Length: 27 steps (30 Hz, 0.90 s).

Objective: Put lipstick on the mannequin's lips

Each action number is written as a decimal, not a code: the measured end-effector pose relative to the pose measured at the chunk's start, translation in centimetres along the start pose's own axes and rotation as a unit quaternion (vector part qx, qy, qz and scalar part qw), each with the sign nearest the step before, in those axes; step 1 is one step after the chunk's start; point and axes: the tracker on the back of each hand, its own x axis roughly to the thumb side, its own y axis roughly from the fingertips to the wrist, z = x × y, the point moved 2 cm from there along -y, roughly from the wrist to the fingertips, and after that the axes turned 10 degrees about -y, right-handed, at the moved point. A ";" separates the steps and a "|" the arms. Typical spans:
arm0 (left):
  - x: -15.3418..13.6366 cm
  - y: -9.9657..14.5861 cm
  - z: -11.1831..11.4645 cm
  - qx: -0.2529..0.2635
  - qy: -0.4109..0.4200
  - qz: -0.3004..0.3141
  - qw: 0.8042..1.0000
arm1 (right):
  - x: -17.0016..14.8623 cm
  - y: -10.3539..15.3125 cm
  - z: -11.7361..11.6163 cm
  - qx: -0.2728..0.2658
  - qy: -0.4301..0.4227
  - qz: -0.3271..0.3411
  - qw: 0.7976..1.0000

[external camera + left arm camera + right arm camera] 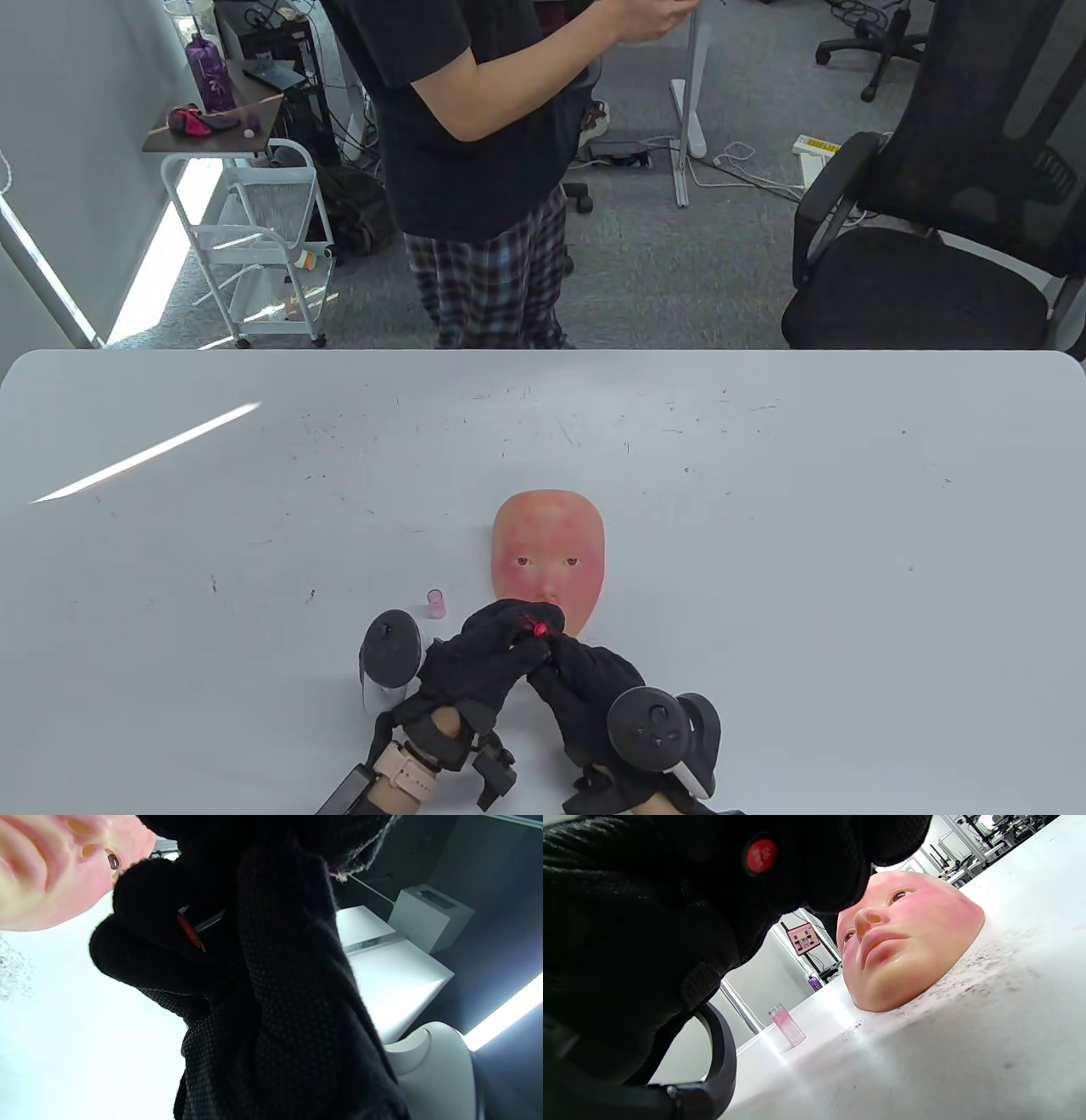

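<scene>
The pink mannequin face mask (549, 552) lies face up on the white table (764, 509). Both gloved hands meet at its chin and hide the lips in the table view. My left hand (509, 624) and right hand (562, 652) together grip a lipstick (540, 629) whose red tip pokes out between the fingers, just above the mouth area. In the right wrist view the red tip (761, 855) sits in black glove fingers (814, 874), up and left of the mask's bare pink lips (878, 944). The left wrist view shows a red sliver of lipstick (189, 931) between fingers.
The clear pink lipstick cap (435, 604) stands on the table left of the mask, also in the right wrist view (787, 1024). A person (475, 170) stands beyond the far table edge. A black office chair (942, 238) is at the back right.
</scene>
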 end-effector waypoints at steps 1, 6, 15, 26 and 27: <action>-0.1 0.0 0.0 -0.013 0.005 -0.003 1.000 | 0.0 0.0 0.0 0.003 -0.003 0.001 1.000; -0.8 0.3 0.2 0.029 0.038 -0.031 0.998 | 0.0 0.0 0.0 -0.002 -0.007 -0.004 1.000; -0.3 0.0 0.1 -0.030 0.011 -0.011 0.999 | 0.0 -0.1 -0.2 0.005 0.004 -0.003 1.000; 0.6 -0.6 -0.7 -0.004 -0.021 0.002 1.000 | 0.0 -0.2 0.4 0.005 -0.004 -0.006 1.000; 1.0 -1.0 -1.0 -0.010 -0.025 0.001 1.000 | 0.0 -0.3 0.8 -0.002 -0.021 -0.009 1.000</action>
